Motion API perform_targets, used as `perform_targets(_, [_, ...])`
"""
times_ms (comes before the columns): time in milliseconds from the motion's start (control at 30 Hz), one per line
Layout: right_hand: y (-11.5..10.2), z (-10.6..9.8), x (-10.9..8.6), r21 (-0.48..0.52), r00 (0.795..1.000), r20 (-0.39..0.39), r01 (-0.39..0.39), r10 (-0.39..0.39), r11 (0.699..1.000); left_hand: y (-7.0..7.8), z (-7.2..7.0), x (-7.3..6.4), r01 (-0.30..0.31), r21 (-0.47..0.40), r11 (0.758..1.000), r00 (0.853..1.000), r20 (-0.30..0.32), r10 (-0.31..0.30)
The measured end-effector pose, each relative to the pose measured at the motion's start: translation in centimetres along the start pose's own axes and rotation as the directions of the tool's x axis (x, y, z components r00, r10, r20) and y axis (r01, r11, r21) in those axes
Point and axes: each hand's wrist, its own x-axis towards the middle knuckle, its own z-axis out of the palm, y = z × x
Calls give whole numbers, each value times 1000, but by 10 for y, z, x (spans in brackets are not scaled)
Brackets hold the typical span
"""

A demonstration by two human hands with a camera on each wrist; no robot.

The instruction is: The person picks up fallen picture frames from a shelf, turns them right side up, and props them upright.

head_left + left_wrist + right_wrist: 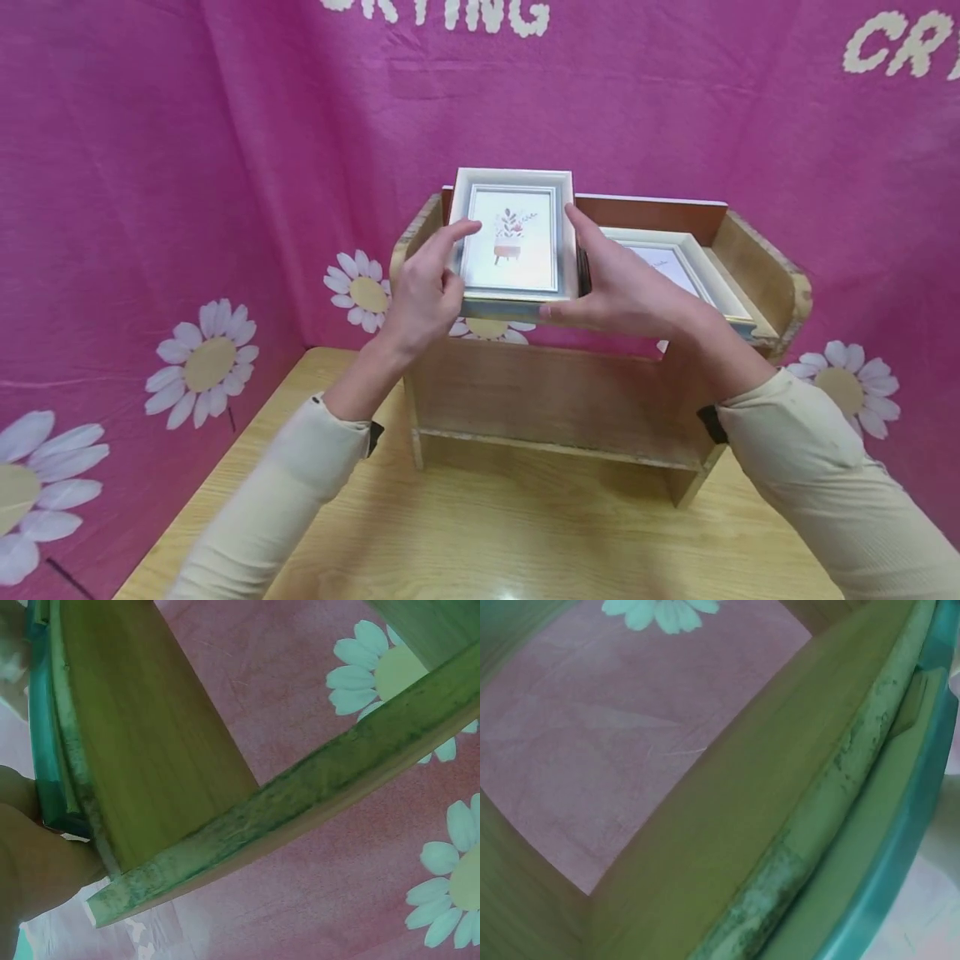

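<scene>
A white-bordered picture frame [513, 296] with a potted-plant print lies face up on the left of a small wooden shelf's top level. At its left edge is my left hand [427, 292], index finger stretched over the glass and thumb by the side. The left wrist view shows fingers [45, 877] around the frame's teal-looking corner [52, 802]. My right hand [630, 283] grips the lower right corner, thumb on the front edge and fingers along the right side. A second picture frame [720, 287] lies to the right, partly behind my right hand.
The wooden shelf [555, 392] has raised side panels and a lower board, and stands on a wood-grain table [487, 533]. Behind hangs a pink cloth [660, 108] with white daisies and lettering. In the right wrist view, the shelf's rough edge [847, 772] runs beside a frame.
</scene>
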Motion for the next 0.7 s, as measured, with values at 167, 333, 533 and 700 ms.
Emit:
perform_targets(167, [-1,-1,3,111,996,-55,-68,75,991,-9,6,3,-132,33,991,990,-49,134])
perform_targets(333, [-3,2,13,249,979,-148,-97,137,964,-17,10,3,-260,62,964,960,-91,264])
perform_targets(533, [-4,-3,26,293,931,-222,-218,288,931,-22,13,1,-311,90,946,938,-133,321])
perform_targets(700, [1,-8,29,335,945,-167,-212,280,918,-22,14,-1,-266,107,958,944,-172,281])
